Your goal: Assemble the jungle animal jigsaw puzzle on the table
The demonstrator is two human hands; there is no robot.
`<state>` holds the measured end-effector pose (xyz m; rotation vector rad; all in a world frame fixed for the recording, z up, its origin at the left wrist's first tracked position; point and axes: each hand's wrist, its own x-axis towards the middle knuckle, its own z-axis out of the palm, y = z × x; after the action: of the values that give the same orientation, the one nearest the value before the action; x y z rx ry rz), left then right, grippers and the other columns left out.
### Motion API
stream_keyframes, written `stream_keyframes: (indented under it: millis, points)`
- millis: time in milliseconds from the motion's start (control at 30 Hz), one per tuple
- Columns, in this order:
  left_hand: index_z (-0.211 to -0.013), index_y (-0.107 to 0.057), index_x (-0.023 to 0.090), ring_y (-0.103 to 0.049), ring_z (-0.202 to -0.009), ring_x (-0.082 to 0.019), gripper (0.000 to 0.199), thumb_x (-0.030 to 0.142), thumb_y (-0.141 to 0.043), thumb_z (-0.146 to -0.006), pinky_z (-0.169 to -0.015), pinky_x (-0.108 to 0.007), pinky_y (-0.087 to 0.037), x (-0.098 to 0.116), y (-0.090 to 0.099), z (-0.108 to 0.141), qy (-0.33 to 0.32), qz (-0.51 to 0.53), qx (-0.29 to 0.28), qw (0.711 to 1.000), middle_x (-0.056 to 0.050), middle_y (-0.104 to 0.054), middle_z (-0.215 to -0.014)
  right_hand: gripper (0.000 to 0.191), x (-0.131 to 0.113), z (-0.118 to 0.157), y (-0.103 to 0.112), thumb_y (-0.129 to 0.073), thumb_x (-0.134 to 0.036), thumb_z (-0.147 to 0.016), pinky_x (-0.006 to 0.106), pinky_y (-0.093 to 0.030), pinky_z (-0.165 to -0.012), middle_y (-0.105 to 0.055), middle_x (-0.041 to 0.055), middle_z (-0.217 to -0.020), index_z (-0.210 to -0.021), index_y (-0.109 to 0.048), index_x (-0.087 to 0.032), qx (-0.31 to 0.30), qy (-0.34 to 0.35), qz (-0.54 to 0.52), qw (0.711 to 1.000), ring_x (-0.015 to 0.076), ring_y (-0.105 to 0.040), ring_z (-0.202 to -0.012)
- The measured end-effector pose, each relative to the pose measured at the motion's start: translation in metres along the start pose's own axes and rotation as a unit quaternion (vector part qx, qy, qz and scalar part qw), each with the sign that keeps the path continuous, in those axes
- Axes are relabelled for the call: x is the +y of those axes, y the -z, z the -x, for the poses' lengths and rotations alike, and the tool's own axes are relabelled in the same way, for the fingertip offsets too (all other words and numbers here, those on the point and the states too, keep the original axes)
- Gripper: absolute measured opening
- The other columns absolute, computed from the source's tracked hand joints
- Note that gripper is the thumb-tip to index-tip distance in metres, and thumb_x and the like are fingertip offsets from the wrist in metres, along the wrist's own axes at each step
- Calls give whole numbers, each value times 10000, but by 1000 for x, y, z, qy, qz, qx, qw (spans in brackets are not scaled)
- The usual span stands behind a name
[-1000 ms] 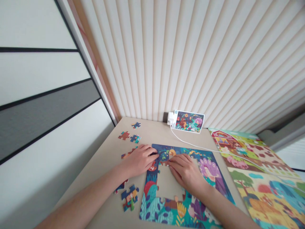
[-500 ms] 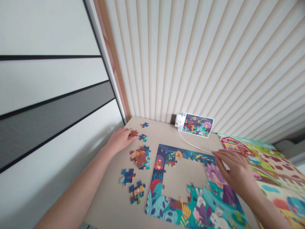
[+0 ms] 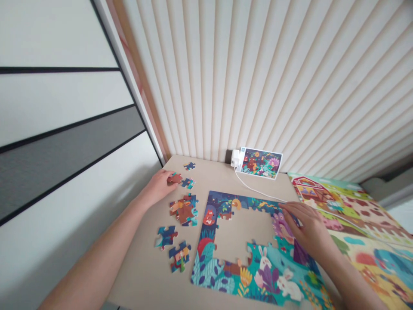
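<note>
My left hand is at the far left of the table, thumb and fingers closed around the edge of a reddish-brown puzzle piece. Beside that piece lies a blue one. Toward me are a joined brown animal cluster, a dark blue piece and a piece with a yellow-haired figure. My right hand rests, fingers stretched out, on the upper right corner of the partly assembled jigsaw puzzle, whose middle is a gap showing bare tabletop.
A small picture card leans at the back beside a white charger. Its white cable runs right, behind the puzzle. A farm-scene puzzle lies at the right. Another blue piece lies at the back left, near the pleated curtain.
My left fingers have curled in and closed on the reddish-brown piece. The right hand stays at the puzzle's corner. The whole view has shifted slightly.
</note>
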<state>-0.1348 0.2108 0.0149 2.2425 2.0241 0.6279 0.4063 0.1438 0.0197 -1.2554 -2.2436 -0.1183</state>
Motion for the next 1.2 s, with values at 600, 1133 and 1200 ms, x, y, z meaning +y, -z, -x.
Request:
stream_keyframes:
  millis: [600,1133,1200]
  points:
    - [-1252,-618,204,-660,-1097,-241,377,352,-726,-922,-992,-374,-553,175,-21,100,-260,110,-94,955,-88,-649,-1171,239,-23,-6,-1,-542,-292,-1015,434,-548,-935,-773,80,-1081,-1133,-743,-237,-16,-6,-2,1000,247,-705,-1034]
    - [-1321,-646,239,-591,-1124,-302,619,547,-811,-810,-989,-464,-447,140,6,68,-289,4,-85,954,-89,-650,-1184,233,-153,-17,-17,-708,-337,-944,416,-517,-862,-718,73,-1088,-1162,-700,-255,-145,48,-77,985,258,-652,-1005]
    - [-1316,-650,243,-588,-1125,-307,619,550,-816,-804,-981,-463,-445,142,5,70,-289,2,-92,953,-87,-647,-1188,275,-157,-17,-22,-736,-377,-923,426,-515,-872,-713,75,-1099,-1166,-695,-254,-152,51,-75,984,268,-646,-1020]
